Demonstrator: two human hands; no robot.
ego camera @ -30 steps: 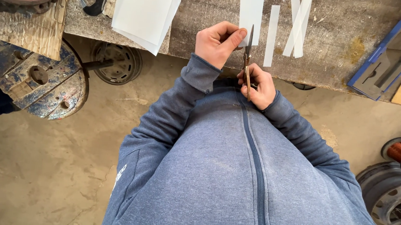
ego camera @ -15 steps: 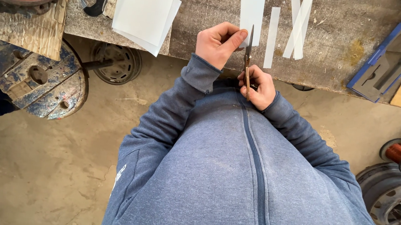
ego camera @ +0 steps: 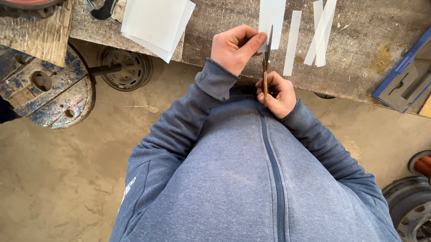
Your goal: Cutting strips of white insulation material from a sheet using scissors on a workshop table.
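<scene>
White paper strip [ego camera: 272,9] pinched by left hand [ego camera: 236,47], right hand [ego camera: 276,92] gripping scissors [ego camera: 266,64]

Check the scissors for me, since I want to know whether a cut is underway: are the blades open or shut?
Cannot tell: the scissors show edge-on as one thin line beside the white sheet.
</scene>
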